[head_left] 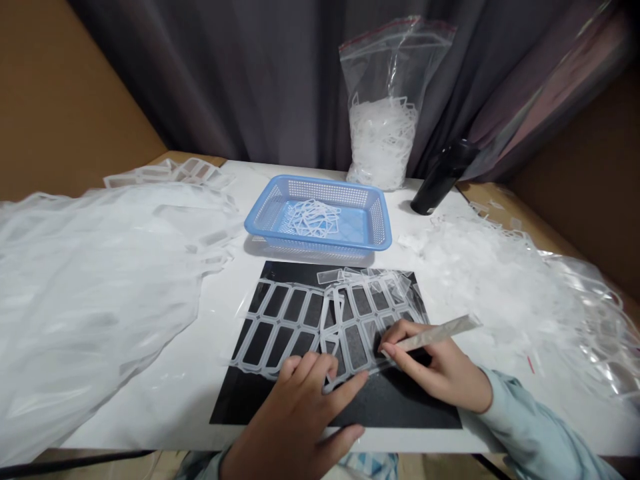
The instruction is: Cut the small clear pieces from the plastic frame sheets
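Note:
On a black mat (395, 400) lies a clear plastic sheet (299, 327) of frosted rectangular frames joined in rows. My left hand (305, 407) rests on its near edge, thumb and index finger spread, with nothing in its grasp. Loose white frames (330, 317) lie on the sheet just beyond those fingers. My right hand (440, 367) pinches a slim, pale, flat-ended tool (443, 332) like a pen, above the sheet's right part. The tool's working tip is hidden by the fingers. Small clear rectangular pieces (360, 275) are scattered along the sheet's far right edge.
Behind the mat stands a blue basket (317, 243) holding loose white frames (314, 219). A zip bag (383, 140) of frames and a black bottle (443, 180) are at the back. Stacked sheets (100, 287) cover the left; clear scraps (500, 287) pile up right.

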`<state>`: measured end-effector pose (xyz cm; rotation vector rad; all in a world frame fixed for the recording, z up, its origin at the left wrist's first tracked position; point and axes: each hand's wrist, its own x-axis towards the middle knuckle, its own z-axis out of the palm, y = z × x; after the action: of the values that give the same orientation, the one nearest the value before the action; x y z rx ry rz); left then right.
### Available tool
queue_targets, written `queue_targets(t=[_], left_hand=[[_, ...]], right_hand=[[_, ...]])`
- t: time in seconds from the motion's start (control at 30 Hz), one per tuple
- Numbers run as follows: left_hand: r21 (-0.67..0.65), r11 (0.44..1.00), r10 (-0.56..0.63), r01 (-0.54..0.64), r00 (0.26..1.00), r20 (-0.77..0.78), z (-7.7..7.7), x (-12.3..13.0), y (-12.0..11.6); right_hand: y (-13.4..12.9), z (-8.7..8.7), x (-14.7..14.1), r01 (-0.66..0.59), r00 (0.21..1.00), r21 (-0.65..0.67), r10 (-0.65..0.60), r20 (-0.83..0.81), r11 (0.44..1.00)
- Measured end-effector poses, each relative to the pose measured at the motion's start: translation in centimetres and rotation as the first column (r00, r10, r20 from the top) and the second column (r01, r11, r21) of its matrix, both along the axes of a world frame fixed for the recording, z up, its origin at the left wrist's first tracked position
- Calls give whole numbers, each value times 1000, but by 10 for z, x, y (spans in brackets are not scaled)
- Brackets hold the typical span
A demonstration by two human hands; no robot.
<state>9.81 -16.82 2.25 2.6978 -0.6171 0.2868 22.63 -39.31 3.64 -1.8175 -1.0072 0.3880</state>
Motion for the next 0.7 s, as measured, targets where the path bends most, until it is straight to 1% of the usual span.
queue_targets(t=[0.13,0.23,0.37,0.53,0.7], left_hand=[[13,1000,6,-7,998,61,1,1,-3],[0,1000,8,-8,999,51,4,5,-9],[27,1000,-7,7,999,35,7,13,-17],[-2,1000,-28,28,999,14,4,16,-18],[-27,999,-45,45,999,-4,1,15,-17]], right_hand=[[0,-1,0,-20,1000,5,20,-1,1000],[-1,-1,0,-19,1000,-1,19,-9,1000],[-2,0,2,-21,999,-9,21,-37,1000],[-5,4,6,-12,997,-22,10,-73,1000],[-6,7,10,-43,992,-51,36,-120,998]])
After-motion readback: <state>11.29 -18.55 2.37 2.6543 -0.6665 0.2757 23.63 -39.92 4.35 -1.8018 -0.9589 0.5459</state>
